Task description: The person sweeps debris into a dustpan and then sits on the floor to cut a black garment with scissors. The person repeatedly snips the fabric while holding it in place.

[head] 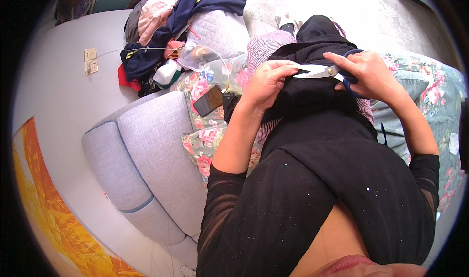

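A pair of scissors [318, 71] with dark blue handles is held in my right hand [372, 73]. My right index finger points along the handles towards the blades, which are slightly parted. At the blade tips, my left hand [269, 81] has its thumb and index finger pinched at the edge of a black cloth [304, 93]; any fine thread there is too small to make out. Spread over my lap, the cloth covers much of the pink-and-white patterned trousers [269, 46] and reaches past my knee.
I sit on a floral sofa cover [436, 79]. By my left forearm lies a smartphone [208, 101], near a white cable [146, 48] from a wall socket [91, 61]. Piled clothes [161, 28] sit at the far left, beyond a grey sofa backrest [157, 141].
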Motion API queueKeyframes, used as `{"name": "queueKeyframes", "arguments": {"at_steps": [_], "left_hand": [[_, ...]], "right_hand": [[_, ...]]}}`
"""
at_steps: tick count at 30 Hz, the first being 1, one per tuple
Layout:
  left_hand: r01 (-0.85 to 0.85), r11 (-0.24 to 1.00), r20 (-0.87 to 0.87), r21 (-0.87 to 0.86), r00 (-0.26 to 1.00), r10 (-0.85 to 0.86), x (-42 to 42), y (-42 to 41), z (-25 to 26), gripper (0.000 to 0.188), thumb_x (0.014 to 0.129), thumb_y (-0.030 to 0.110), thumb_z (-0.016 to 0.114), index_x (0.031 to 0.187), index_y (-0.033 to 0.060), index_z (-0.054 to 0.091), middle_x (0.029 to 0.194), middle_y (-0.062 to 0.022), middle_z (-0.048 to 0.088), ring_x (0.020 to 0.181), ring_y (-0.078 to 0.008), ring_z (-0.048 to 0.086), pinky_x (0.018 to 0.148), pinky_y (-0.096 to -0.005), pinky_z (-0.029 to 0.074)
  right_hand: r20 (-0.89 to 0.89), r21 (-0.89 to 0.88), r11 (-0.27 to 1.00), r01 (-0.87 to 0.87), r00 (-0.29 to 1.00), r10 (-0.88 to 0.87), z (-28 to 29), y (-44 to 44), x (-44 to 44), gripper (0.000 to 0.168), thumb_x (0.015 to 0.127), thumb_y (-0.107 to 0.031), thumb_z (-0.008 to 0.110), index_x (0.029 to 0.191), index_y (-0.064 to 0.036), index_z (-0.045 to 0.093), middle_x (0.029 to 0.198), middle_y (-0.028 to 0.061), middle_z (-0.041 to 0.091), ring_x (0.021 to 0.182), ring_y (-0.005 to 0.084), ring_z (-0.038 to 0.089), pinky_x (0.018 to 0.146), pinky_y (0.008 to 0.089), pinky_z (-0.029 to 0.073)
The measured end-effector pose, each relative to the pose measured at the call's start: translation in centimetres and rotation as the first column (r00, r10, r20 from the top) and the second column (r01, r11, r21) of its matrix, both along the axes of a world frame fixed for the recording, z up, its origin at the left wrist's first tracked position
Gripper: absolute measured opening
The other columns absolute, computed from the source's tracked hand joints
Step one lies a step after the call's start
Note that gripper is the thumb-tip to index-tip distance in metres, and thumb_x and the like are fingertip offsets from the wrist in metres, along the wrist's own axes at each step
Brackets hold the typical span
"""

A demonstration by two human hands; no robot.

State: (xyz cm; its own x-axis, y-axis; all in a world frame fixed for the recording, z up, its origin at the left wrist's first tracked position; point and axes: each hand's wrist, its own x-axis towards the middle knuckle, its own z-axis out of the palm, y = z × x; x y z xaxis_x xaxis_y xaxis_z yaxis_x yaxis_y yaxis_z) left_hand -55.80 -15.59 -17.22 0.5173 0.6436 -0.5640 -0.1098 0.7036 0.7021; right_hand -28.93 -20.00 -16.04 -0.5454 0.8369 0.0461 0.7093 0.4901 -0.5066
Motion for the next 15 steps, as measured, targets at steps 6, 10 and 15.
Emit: {"name": "queueKeyframes", "arguments": {"at_steps": [6, 10, 15], "left_hand": [[0.045, 0.999, 0.021, -0.029, 0.999, -0.045, -0.6, 0.3, -0.2, 0.014, 0.085, 0.005, 0.058, 0.094, -0.0038, 0.064, 0.089, -0.0065, 0.066, 0.078, -0.0084, 0.060, 0.071, -0.0180, 0.046], [0.003, 1.000, -0.006, -0.025, 1.000, -0.003, -0.1, 0.1, 0.1, 0.011, 0.085, 0.007, 0.060, 0.090, -0.0005, 0.066, 0.080, -0.0019, 0.065, 0.065, -0.0038, 0.056, 0.055, -0.0149, 0.039], [-0.013, 1.000, 0.007, -0.024, 1.000, 0.014, 0.3, 0.0, 0.9, 0.009, 0.085, 0.009, 0.060, 0.087, 0.0019, 0.066, 0.077, -0.0002, 0.065, 0.060, -0.0024, 0.056, 0.049, -0.0134, 0.038]], "right_hand": [[0.016, 0.002, 1.000, -0.009, 1.000, 0.009, 0.0, 0.0, 0.1, 0.068, 0.070, -0.033, 0.074, 0.131, -0.016, 0.049, 0.070, 0.0095, 0.061, 0.064, 0.0280, 0.061, 0.057, 0.0384, 0.048], [-0.016, 0.030, 0.999, -0.020, 1.000, 0.020, -0.8, 0.1, 0.3, 0.064, 0.069, -0.031, 0.075, 0.127, -0.015, 0.051, 0.069, 0.0099, 0.061, 0.063, 0.0286, 0.061, 0.056, 0.0385, 0.048], [-0.491, -0.492, 0.850, 0.188, 0.746, -0.449, -2.9, 0.5, 0.8, 0.041, 0.084, -0.029, 0.067, 0.116, -0.007, 0.054, 0.073, 0.0081, 0.064, 0.048, 0.0150, 0.052, 0.049, 0.0253, 0.043]]}}
